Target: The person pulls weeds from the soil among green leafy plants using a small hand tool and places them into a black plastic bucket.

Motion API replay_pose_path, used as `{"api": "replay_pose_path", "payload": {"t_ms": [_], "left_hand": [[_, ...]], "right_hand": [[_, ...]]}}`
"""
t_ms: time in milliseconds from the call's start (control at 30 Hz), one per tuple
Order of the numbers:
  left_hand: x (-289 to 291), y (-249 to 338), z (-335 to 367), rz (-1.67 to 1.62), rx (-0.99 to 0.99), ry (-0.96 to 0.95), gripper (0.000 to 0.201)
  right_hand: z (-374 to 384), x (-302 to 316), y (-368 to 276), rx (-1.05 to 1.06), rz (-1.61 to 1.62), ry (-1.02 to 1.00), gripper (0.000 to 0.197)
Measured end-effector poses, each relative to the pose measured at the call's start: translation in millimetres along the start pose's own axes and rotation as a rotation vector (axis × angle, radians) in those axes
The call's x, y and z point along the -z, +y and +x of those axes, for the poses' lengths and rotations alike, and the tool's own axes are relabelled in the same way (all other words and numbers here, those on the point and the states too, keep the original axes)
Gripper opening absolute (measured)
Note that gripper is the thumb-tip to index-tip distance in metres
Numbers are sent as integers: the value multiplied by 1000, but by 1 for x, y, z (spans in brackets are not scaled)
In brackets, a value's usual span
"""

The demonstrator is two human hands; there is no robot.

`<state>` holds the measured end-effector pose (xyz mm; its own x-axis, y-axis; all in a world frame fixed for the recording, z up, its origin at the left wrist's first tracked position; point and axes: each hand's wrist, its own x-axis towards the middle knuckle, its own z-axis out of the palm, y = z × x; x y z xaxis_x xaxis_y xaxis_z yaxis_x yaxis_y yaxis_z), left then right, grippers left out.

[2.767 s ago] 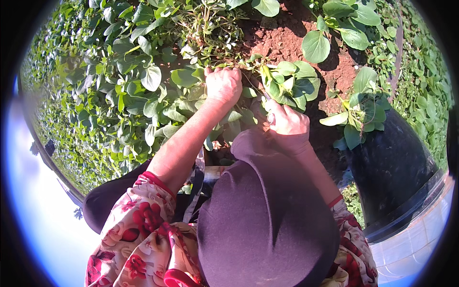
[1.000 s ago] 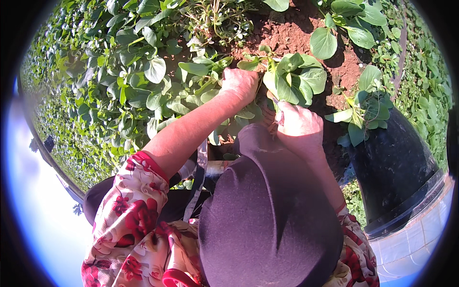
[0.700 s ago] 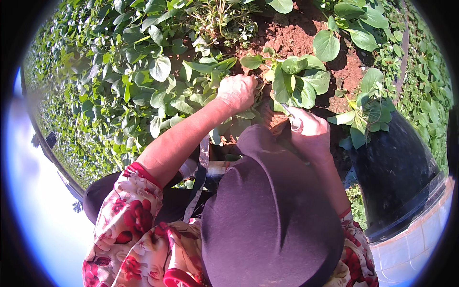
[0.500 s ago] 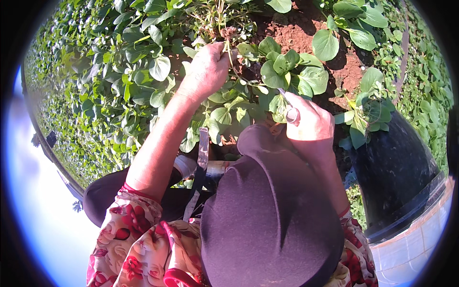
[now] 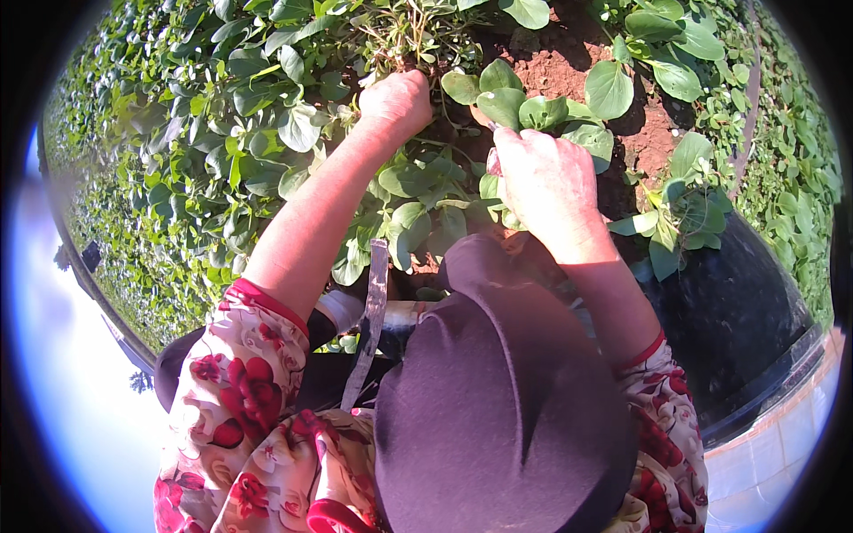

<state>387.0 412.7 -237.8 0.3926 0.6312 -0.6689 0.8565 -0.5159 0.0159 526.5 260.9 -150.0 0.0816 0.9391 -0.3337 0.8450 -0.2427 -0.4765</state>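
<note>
My left hand [image 5: 397, 105] is closed in a fist at the base of a clump of narrow-leaved weeds [image 5: 410, 40]; its fingertips are turned away from view. To its right, my right hand [image 5: 544, 173] is closed round a small thin tool, of which only a slim grey tip [image 5: 492, 126] shows. That tip points in among the broad round leaves of a green plant [image 5: 502, 105]. Most of the tool is hidden by the fingers, so its exact kind cannot be told.
Reddish soil [image 5: 569, 71] shows between plants. Dense leafy growth [image 5: 195, 133] fills the left. A dark cloth-covered form [image 5: 506, 400] rises between my arms. At right stands a black bucket-like container [image 5: 729, 311] beside leafy plants [image 5: 680, 213]. A grey strap [image 5: 369, 311] hangs near my left forearm.
My right hand has moved up and slightly left, toward the broad leaves. My left hand has shifted slightly forward to the weed clump, and the loose stem hanging from it is out of sight.
</note>
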Motion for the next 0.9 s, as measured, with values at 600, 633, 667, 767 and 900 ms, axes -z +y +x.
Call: {"api": "replay_pose_path", "payload": {"t_ms": [600, 633, 667, 767, 900], "left_hand": [[7, -64, 6, -299, 41, 22, 34], [1, -70, 10, -395, 22, 5, 33], [0, -75, 7, -489, 14, -8, 32], [16, -55, -18, -706, 125, -255, 26], [9, -62, -27, -766, 208, -213, 28]], "right_hand": [[17, 13, -4, -47, 259, -6, 14], [23, 11, -4, 26, 177, -6, 14], [28, 12, -9, 111, 100, -7, 13], [37, 36, -11, 149, 66, -91, 10], [38, 53, -1, 324, 25, -15, 9]]}}
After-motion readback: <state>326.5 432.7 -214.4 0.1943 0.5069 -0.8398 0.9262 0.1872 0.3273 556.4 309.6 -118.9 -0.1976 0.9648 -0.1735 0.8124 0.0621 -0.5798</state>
